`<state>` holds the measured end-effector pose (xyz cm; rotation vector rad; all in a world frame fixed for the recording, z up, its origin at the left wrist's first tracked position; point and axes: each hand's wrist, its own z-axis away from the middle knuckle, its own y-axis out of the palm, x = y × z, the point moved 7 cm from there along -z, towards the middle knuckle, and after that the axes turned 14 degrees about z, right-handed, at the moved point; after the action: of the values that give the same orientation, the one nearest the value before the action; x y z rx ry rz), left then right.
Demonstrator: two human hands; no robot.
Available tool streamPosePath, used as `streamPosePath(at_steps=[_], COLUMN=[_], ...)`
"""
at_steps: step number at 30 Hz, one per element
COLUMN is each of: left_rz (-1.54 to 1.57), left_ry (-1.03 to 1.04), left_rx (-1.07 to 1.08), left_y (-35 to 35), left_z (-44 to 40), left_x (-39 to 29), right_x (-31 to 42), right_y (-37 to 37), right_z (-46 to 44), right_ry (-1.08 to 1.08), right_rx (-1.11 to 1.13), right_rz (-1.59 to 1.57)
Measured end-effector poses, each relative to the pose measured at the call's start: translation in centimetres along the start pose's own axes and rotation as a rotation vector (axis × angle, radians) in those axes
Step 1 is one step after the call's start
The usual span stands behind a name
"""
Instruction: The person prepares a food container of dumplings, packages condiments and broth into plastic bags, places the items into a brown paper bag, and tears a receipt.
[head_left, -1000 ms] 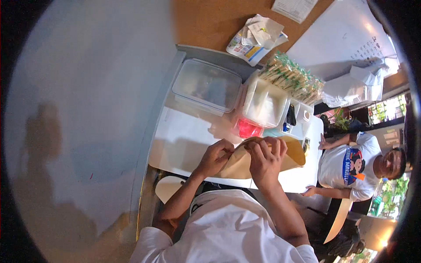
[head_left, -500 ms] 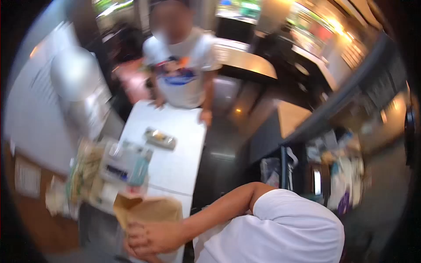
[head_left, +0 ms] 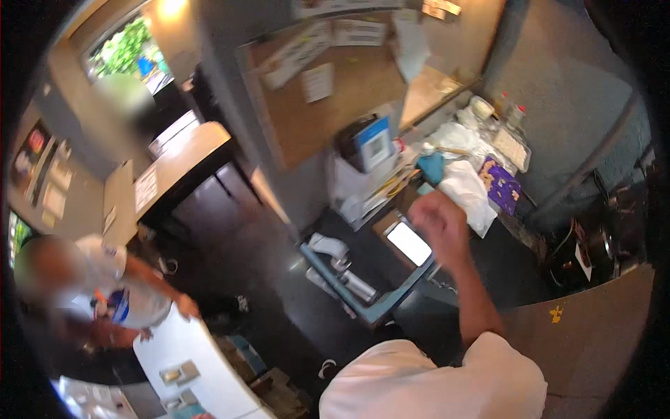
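Note:
My right hand (head_left: 441, 222) hangs over the dark counter on the right, its fingers curled inward and slightly blurred. Whether anything is inside them is hidden. Just below and left of it, a phone with a bright white screen (head_left: 409, 244) lies on a brown board or folder (head_left: 385, 223). A white plastic bag (head_left: 466, 192) is close on its other side, with a purple packet (head_left: 500, 185) beyond. Out of the frame is my left hand.
Another person (head_left: 139, 286) stands at the left by a white table (head_left: 202, 356) bearing a small packet (head_left: 180, 374). A teal-edged tray (head_left: 380, 307) is at the counter's front. Papers hang on a corkboard (head_left: 335, 91); clear food containers (head_left: 511, 150) line the back.
My view has swung right, from the white table to the dark counter. My right hand has left the brown paper bag, now out of view, and moved beside the phone.

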<state>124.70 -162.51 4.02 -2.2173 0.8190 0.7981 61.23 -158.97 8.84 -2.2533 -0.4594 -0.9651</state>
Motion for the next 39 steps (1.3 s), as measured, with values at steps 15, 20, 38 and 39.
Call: streamPosePath(at_steps=[15,20,38,39], left_rz=[0.046,-0.006,-0.022,-0.01], left_ry=[-0.081,-0.291,-0.202,-0.18], left_rx=[1.383,1.352,1.372,1.394], left_y=[35.0,34.4,32.8,32.7], left_z=[16.8,18.1,19.7,19.8], left_x=[-28.8,-26.8,-25.3,-25.3], right_x=[-59.4,-58.1,-54.7,-53.9], right_y=[1.3,0.4,-0.4,-1.2], right_z=[-11.3,-7.3,-2.1,-1.7], right_ry=[0.274,0.364,0.321,0.285], right_rx=[0.193,0.084,0.109,0.064], right_rz=[0.291,0.151,0.013,0.045])
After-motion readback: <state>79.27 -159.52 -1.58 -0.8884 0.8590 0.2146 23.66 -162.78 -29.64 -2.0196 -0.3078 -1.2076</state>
